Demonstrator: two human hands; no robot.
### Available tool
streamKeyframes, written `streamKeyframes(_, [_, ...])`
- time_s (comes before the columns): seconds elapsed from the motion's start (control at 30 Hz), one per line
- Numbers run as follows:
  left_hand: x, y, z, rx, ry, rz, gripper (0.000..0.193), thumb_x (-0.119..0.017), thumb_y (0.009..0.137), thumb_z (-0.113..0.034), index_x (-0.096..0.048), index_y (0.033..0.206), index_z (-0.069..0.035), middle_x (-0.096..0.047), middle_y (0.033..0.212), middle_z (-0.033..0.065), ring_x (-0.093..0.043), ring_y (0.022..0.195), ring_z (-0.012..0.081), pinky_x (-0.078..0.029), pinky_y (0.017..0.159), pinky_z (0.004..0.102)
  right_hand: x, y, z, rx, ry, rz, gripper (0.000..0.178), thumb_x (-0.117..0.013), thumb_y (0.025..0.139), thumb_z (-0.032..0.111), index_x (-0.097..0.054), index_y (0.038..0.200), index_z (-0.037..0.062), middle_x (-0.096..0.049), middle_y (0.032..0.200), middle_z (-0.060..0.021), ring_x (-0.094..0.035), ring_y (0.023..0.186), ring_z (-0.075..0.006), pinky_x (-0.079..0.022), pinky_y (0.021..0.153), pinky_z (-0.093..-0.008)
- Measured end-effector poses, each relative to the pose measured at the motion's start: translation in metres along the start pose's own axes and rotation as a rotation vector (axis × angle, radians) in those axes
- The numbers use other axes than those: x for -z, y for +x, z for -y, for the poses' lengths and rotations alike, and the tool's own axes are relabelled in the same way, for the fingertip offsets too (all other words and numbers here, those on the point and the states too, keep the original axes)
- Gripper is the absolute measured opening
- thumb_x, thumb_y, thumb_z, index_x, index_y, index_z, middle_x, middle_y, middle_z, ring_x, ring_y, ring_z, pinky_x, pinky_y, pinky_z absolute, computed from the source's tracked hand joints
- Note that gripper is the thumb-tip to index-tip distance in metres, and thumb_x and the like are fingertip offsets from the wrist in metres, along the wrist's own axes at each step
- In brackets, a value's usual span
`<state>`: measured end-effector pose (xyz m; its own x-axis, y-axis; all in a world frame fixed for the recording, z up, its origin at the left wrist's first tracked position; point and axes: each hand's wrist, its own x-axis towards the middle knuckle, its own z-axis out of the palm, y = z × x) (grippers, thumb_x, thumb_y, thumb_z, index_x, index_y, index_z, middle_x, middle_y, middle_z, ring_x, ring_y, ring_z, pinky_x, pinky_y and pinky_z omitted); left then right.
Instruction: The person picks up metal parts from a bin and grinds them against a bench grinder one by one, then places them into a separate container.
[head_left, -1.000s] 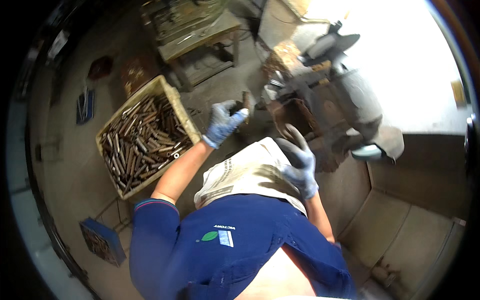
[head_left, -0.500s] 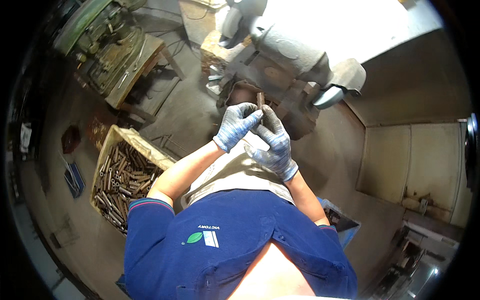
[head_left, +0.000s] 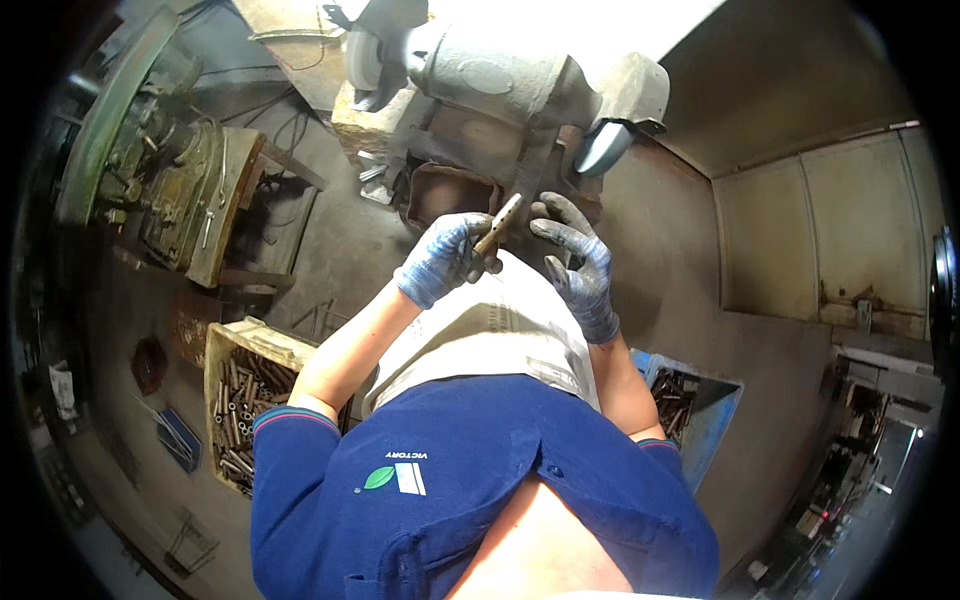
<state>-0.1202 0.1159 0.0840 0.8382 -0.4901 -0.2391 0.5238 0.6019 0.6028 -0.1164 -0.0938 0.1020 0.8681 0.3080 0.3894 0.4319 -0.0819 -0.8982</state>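
Observation:
My left hand (head_left: 445, 258), in a blue-and-grey knit glove with darkened fingertips, grips a short metal tube (head_left: 499, 224) between thumb and fingers. The tube is brownish with a brighter upper end and small dark spots or holes on its side. It slants up to the right. Just right of it, my right hand (head_left: 582, 262), gloved the same way, has its fingers apart and curved, with nothing in them. Beyond both hands stands a grey bench grinder (head_left: 490, 75), its right grinding wheel (head_left: 605, 148) nearest my right hand.
A rusty open-topped box (head_left: 455, 190) sits under the grinder. To my left a yellowish crate (head_left: 212, 390) holds many metal tubes; to my right a blue crate (head_left: 715, 425) holds more. A green machine (head_left: 120, 115) with a workbench (head_left: 225, 205) stands far left. Panels (head_left: 815, 235) line the right side.
My right hand has come off the tube and opened, moving to the right. The tube has gone from upright to slanting in my left hand. The whole view has shifted, with the grinder further left.

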Motion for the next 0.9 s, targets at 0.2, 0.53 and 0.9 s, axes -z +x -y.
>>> streamKeyframes(0.2, [-0.002, 0.008, 0.013, 0.05, 0.072, 0.124, 0.026, -0.053, 0.087, -0.026, -0.058, 0.089, 0.0, -0.054, 0.072, 0.0062, -0.054, 0.063, 0.0147, -0.048, 0.066, 0.0306, -0.007, -0.005, 0.014, 0.026, -0.042, -0.1, 0.027, -0.071, 0.072, 0.002, -0.062, 0.097, -0.0041, -0.055, 0.111, -0.0146, -0.057, 0.104, -0.0216, -0.049, 0.086, -0.0293])
streamKeyframes(0.53, [0.003, 0.039, -0.02, 0.231, 0.504, 0.042, 0.035, -0.054, 0.09, -0.03, -0.061, 0.093, 0.005, -0.058, 0.06, 0.0063, -0.058, 0.051, 0.0119, -0.047, 0.046, 0.0213, -0.004, -0.011, 0.003, -0.141, 0.046, -0.323, 0.014, -0.062, 0.082, 0.01, -0.067, 0.081, -0.0032, -0.055, 0.099, -0.0106, -0.053, 0.096, -0.0171, -0.045, 0.081, -0.0264])
streamKeyframes(0.9, [0.005, 0.058, 0.004, -0.18, 0.601, -0.013, 0.021, -0.062, 0.086, -0.008, -0.061, 0.103, 0.005, -0.065, 0.084, 0.0058, -0.058, 0.074, 0.0079, -0.049, 0.068, 0.0226, -0.01, -0.023, -0.018, -0.166, -0.037, -0.621, 0.012, -0.057, 0.081, -0.001, -0.068, 0.086, -0.0015, -0.056, 0.1, -0.0087, -0.052, 0.098, -0.0181, -0.042, 0.084, -0.0283])
